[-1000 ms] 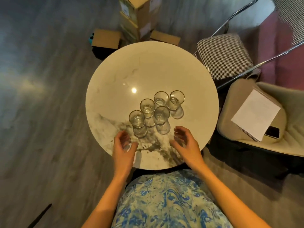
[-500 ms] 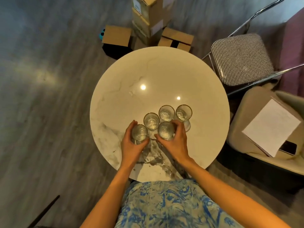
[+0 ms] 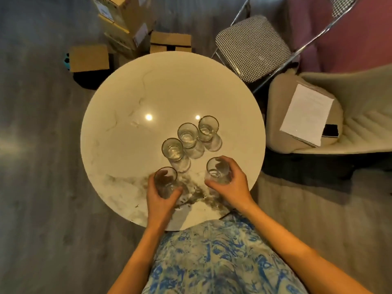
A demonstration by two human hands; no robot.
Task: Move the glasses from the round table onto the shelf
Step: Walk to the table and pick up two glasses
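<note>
Left hand (image 3: 160,200) grips glass (image 3: 165,183); right hand (image 3: 232,185) grips second glass (image 3: 216,170), near table (image 3: 118,132) front edge. Three glasses (image 3: 187,135) mid-table.

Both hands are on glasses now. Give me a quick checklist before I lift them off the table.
1. Left hand wrapped around the near-left glass: ok.
2. Right hand wrapped around the near-right glass: ok.
3. Held glasses apart from the three remaining glasses: ok.
4. Held glasses upright: ok.
5. Shelf in view: not ok, it does not show.
6. Glasses clear of the round table: cannot tell.
</note>
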